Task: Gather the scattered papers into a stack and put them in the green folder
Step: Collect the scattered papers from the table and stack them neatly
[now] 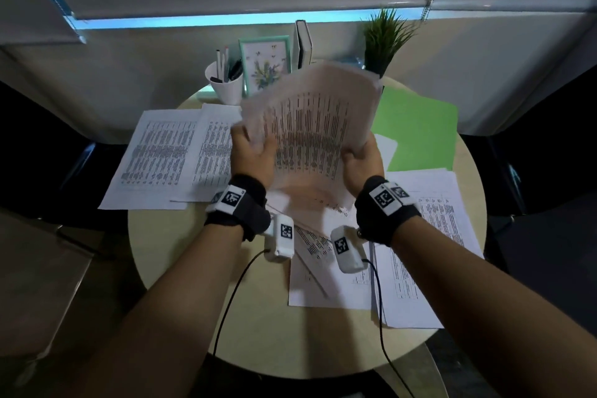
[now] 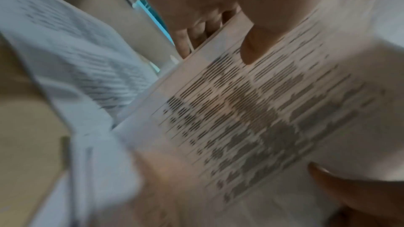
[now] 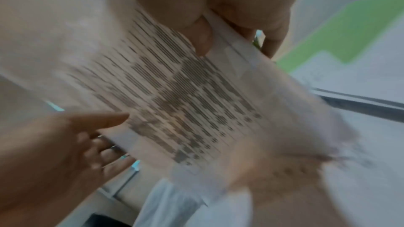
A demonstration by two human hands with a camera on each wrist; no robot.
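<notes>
I hold a bundle of printed papers (image 1: 310,126) upright above the round table (image 1: 193,284), blurred by motion. My left hand (image 1: 252,147) grips its left edge, thumb on the front and fingers behind, as the left wrist view shows on the papers (image 2: 251,118). My right hand (image 1: 363,161) grips the right edge the same way around the papers (image 3: 174,92). The green folder (image 1: 416,126) lies flat at the back right, partly behind the bundle, and shows again as the folder (image 3: 349,28). Loose sheets (image 1: 161,155) lie at the left, more sheets (image 1: 420,252) at the right and front.
At the back of the table stand a white pen cup (image 1: 226,84), a framed picture (image 1: 265,64), upright books (image 1: 303,42) and a potted plant (image 1: 384,39). Dark chairs (image 1: 533,155) flank the table. Cables (image 1: 232,300) trail from my wrist cameras.
</notes>
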